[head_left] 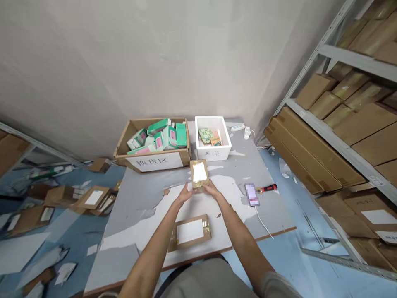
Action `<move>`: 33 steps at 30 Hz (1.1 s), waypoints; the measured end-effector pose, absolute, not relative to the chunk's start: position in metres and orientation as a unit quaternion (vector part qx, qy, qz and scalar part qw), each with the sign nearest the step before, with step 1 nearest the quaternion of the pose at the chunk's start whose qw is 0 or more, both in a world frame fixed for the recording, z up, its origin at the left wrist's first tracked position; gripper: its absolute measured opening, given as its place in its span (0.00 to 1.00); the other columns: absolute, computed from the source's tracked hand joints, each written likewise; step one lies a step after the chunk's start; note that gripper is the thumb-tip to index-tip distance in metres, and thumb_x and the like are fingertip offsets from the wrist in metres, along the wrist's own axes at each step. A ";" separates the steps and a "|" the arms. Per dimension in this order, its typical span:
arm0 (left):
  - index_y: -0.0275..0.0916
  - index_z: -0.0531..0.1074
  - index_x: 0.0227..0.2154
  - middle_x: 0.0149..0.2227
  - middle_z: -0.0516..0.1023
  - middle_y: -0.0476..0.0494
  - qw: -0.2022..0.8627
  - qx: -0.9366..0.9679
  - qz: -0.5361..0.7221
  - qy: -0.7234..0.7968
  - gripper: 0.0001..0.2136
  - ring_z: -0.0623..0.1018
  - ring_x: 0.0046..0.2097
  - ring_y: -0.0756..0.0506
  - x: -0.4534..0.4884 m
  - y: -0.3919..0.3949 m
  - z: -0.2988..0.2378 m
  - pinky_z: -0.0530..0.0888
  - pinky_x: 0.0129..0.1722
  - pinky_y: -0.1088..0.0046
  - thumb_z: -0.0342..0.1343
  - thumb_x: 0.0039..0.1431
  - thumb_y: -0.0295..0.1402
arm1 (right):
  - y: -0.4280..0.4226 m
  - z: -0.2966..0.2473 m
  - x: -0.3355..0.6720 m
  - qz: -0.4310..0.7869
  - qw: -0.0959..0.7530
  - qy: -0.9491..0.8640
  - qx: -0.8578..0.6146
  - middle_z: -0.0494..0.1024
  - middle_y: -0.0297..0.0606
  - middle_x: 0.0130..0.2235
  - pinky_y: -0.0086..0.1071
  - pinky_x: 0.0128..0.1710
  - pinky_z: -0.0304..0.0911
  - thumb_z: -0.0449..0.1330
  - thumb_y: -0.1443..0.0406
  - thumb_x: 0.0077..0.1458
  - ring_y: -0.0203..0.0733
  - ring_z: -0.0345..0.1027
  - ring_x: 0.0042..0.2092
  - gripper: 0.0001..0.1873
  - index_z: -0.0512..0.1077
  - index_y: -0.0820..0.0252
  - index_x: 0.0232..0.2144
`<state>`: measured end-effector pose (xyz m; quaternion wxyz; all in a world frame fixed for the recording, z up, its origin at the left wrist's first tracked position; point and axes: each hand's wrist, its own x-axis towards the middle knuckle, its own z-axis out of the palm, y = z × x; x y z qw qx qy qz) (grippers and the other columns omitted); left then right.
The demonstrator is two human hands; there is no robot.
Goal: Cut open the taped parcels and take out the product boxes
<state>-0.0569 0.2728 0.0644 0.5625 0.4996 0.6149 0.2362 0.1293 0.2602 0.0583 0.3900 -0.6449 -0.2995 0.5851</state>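
Both my hands hold a small taped cardboard parcel [199, 174] with a white label, near the far middle of the table [139, 198]. My left hand [185, 193] grips its near left edge. My right hand [211, 188] grips its near right edge. A second, flatter labelled cardboard parcel [190, 231] lies on the table between my forearms, close to the near edge.
A cardboard box [153, 159] of green and pink packets and a white foam box [213, 138] stand at the table's far edge. A phone [252, 194] on a cable and a red-handled knife [268, 188] lie right. Shelves of cartons [344, 124] stand right; parcels [89, 198] litter the floor left.
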 end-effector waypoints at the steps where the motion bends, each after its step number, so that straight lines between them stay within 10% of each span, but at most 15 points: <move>1: 0.41 0.74 0.74 0.72 0.81 0.21 0.571 0.504 0.242 0.601 0.55 0.83 0.70 0.22 -0.050 0.275 0.067 0.80 0.71 0.44 0.87 0.44 0.53 | 0.262 0.059 0.127 0.594 0.401 -0.294 -0.632 0.92 0.43 0.54 0.45 0.49 0.87 0.78 0.58 0.60 0.53 0.89 0.51 0.24 0.77 0.52 0.56; 13: 0.39 0.74 0.73 0.73 0.81 0.27 0.637 0.493 0.302 0.510 0.46 0.80 0.74 0.26 0.027 0.268 0.057 0.72 0.79 0.44 0.80 0.50 0.39 | 0.235 0.051 0.204 0.605 0.470 -0.317 -0.559 0.84 0.47 0.71 0.53 0.73 0.77 0.79 0.49 0.58 0.57 0.82 0.70 0.46 0.72 0.51 0.73; 20: 0.39 0.67 0.81 0.85 0.61 0.26 0.617 0.516 0.286 0.521 0.50 0.64 0.85 0.25 0.027 0.215 0.032 0.62 0.85 0.47 0.75 0.57 0.46 | 0.146 0.011 0.261 0.403 0.292 -0.375 -0.782 0.81 0.58 0.71 0.53 0.75 0.73 0.79 0.55 0.51 0.68 0.74 0.75 0.49 0.76 0.61 0.73; 33: 0.43 0.81 0.70 0.87 0.59 0.30 0.323 0.627 0.246 0.665 0.27 0.48 0.89 0.18 -0.147 0.059 0.024 0.52 0.83 0.22 0.62 0.74 0.49 | 0.028 -0.010 0.248 0.395 0.144 -0.383 -0.822 0.85 0.38 0.43 0.36 0.49 0.78 0.64 0.60 0.55 0.47 0.81 0.45 0.30 0.76 0.61 0.60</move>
